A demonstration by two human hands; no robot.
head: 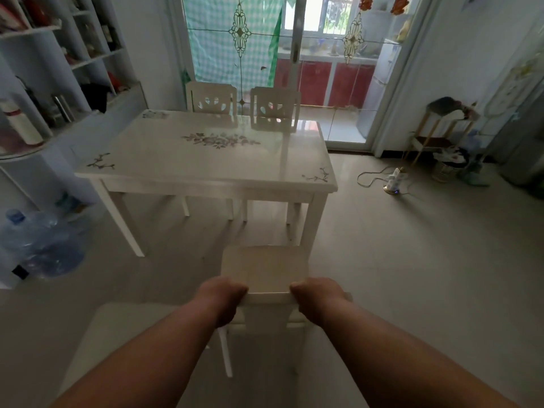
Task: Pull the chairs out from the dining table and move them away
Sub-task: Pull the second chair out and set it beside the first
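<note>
the near chair (265, 269) stands clear of the counter (206, 160), its seat just past the counter's near right leg, its back toward the person. the left hand (222, 295) is wrapped tight around the left end of the chair's top rail, and the right hand (316, 295) is wrapped around the right end, fingers curled over the front edge. both forearms reach straight out from the bottom of the view.

a second seat (123, 334), pale and blurred, sits low at the left, just beside the held chair, partly hidden by the left forearm.

across the counter, two more chairs stay tucked in at the far side: the left far chair (210, 98) and the right far chair (275, 103), side by side, their backs rising above the glossy top.

at the left a shelf (88, 60) stands against the wall, and water jugs (44, 245) lie on the floor (412, 260) below it. behind the far chairs is a glass door (241, 39). to the right, well apart from the counter, a power strip (394, 179) lies on the floor near a small stand (441, 125).
</note>
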